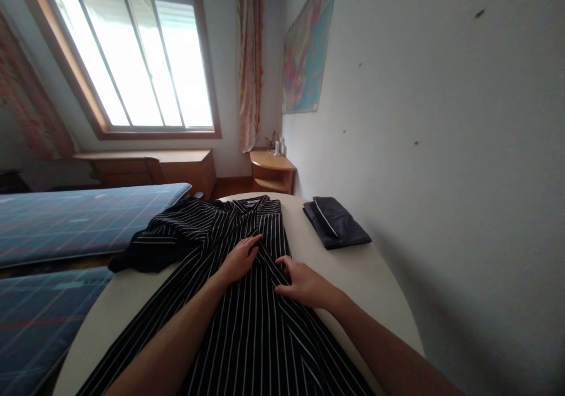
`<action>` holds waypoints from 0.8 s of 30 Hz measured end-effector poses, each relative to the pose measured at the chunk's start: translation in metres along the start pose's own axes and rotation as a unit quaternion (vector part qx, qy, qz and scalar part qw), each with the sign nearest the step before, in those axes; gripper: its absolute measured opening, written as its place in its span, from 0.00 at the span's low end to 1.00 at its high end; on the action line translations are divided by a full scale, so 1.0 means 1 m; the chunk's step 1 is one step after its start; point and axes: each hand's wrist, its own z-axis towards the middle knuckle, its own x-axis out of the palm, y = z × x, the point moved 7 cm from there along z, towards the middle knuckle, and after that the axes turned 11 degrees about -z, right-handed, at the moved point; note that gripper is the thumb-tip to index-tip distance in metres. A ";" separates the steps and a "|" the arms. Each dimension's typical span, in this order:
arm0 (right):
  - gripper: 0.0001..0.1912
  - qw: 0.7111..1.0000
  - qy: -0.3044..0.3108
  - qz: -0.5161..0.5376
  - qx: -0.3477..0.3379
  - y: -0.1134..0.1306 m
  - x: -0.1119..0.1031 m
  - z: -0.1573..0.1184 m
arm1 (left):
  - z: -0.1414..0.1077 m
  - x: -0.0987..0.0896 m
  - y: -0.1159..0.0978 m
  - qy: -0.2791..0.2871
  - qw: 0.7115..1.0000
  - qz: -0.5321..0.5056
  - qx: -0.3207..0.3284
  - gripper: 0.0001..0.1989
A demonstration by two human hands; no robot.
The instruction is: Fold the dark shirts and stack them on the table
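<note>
A long black dress [247,325] with thin white stripes lies spread over the round table [379,302], its collar at the far edge and its lower part toward me. One sleeve [176,231] lies out to the left, bunched. My left hand [241,259] rests on the middle of the dress with its fingers stretched out on the cloth. At the right side of the dress, my right hand [302,281] is open, thumb and forefinger apart, touching or just above the fabric. Some of its fingers are hidden behind the hand.
A folded dark garment [338,222] with a light edge lies at the table's right, near the wall [441,178]. Blue plaid mattresses [88,222] stand close on the left. A desk [185,166] and a corner shelf [273,162] are beyond the table.
</note>
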 end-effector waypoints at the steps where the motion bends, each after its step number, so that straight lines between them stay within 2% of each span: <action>1: 0.33 1.000 0.010 0.013 -0.001 0.001 0.001 -0.002 | 0.000 0.000 0.000 0.001 1.000 0.004 -0.002 0.23; 5: 0.42 0.994 0.086 0.067 -0.020 0.009 0.015 -0.008 | 0.003 -0.001 0.001 0.003 1.000 0.009 -0.017 0.23; 8: 0.37 0.992 0.116 0.039 -0.030 0.012 0.020 -0.013 | 0.005 0.000 0.001 0.004 1.000 0.010 -0.020 0.24; 10: 0.28 0.994 0.102 -0.005 -0.033 0.011 0.017 -0.014 | 0.007 0.001 0.001 0.004 1.000 0.018 -0.017 0.24; 12: 0.23 0.995 0.085 -0.037 -0.028 0.005 0.011 -0.014 | 0.010 0.004 0.001 0.002 0.999 0.028 -0.017 0.24; 18: 0.21 0.998 0.060 -0.025 0.013 -0.031 -0.008 -0.006 | 0.029 0.014 0.003 -0.008 0.999 0.044 -0.018 0.24; 24: 0.22 0.999 0.044 -0.004 0.012 -0.056 -0.023 -0.005 | 0.054 0.024 0.011 -0.014 0.998 0.059 -0.022 0.24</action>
